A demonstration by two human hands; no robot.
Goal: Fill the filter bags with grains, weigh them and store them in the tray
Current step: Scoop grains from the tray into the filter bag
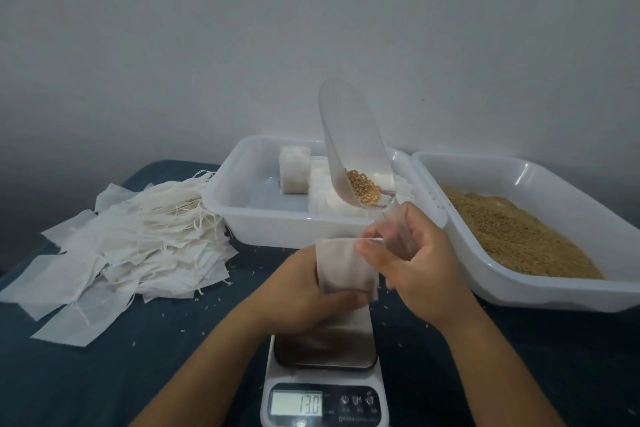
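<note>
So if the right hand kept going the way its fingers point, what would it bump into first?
The right hand points left, toward the filter bag its fingertips already pinch at the top. Beyond that sits the left hand holding the same bag. Depth is hard to judge.

Filter bag (346, 267) over scale (325, 388)

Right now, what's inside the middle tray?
The middle tray holds filled filter bags, one standing upright at the back and others stacked beside it. The scoop with grains covers the tray's right part, so the count is unclear.
</note>
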